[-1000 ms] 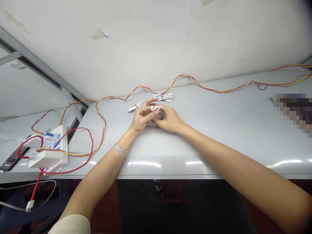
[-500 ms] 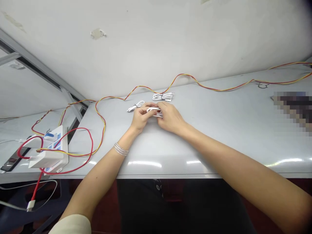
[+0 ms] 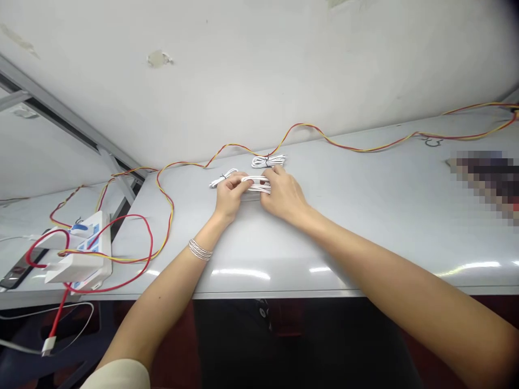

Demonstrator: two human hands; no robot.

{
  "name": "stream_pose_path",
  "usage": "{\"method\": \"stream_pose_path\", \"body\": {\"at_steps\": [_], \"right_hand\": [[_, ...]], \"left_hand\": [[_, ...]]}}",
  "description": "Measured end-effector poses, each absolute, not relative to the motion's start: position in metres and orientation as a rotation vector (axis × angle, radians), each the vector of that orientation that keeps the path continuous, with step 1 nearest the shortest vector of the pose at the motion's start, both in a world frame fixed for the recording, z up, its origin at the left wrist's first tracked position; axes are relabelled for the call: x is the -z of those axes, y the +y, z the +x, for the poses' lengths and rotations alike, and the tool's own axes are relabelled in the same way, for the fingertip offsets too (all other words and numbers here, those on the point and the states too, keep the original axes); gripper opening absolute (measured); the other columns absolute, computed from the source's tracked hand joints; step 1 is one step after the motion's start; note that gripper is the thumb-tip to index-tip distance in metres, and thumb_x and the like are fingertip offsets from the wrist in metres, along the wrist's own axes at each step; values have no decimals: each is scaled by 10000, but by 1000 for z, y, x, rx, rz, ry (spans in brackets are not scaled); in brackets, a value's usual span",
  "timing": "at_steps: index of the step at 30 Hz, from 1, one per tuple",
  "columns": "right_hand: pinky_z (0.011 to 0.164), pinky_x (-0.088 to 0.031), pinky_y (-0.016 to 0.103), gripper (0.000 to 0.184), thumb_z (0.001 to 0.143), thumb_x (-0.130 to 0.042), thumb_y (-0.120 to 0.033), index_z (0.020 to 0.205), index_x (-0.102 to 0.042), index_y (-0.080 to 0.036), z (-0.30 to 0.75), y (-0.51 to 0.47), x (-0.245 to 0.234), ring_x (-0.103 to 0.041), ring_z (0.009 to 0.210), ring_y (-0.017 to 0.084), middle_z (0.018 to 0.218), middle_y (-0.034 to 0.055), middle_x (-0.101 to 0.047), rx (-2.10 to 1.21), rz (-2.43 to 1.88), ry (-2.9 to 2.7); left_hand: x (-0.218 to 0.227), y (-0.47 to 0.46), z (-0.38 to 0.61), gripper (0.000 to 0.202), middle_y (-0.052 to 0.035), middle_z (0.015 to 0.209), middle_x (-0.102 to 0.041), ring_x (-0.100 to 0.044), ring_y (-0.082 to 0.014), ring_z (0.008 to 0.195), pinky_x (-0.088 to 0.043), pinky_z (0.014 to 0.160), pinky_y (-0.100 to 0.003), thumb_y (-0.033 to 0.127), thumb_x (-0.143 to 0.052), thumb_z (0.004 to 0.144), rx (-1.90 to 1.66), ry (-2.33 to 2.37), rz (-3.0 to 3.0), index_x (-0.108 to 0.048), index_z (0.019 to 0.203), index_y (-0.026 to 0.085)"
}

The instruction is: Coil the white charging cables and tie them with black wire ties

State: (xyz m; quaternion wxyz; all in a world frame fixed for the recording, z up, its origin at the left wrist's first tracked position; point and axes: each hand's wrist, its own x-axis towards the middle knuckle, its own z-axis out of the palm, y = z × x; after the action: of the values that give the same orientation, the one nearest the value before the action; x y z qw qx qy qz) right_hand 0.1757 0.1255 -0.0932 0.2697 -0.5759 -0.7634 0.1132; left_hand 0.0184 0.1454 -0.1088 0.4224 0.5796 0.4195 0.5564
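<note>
Both my hands meet over a coiled white cable [image 3: 255, 183] near the back of the white table [image 3: 365, 227]. My left hand [image 3: 227, 195], with a bracelet on its wrist, pinches the coil's left end. My right hand [image 3: 284, 195] closes its fingers over the coil's right end. A second tied white cable bundle [image 3: 268, 161] lies just behind my right hand. A third small white cable [image 3: 221, 178] lies just left of my left hand.
A twisted red and yellow wire [image 3: 332, 141] runs along the back of the table by the wall. A white power strip [image 3: 83, 254] with a red cable [image 3: 133, 270] and plugged chargers sits at the left. A blurred dark object [image 3: 486, 178] lies at the far right.
The coil was held up between my hands as a tight loop. It now lies lower, stretched out flat between both hands, which moved slightly back and apart.
</note>
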Motion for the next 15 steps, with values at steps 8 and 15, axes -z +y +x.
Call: {"method": "stream_pose_path", "body": {"at_steps": [8,15], "right_hand": [[708,-399,317,192,781,-499,-124,943,-595,-159,177,124,90,-581,872,229,999,103,-638,-305,-1549,-2078],[777,-431,328,345,785,-467,-85,1106,-585,-132,175,123,92,-593,954,243,1105,122,-655,-391,-1486,-2056]], "left_hand": [[99,140,21,191,-5,668,-524,-480,-119,666,-391,635,-260,302,-753,682,-1221,897,1165,-651,631,148],[100,139,20,202,-26,755,-636,-571,-121,737,-442,659,-242,321,-781,724,-1175,859,1043,-699,729,136]]}}
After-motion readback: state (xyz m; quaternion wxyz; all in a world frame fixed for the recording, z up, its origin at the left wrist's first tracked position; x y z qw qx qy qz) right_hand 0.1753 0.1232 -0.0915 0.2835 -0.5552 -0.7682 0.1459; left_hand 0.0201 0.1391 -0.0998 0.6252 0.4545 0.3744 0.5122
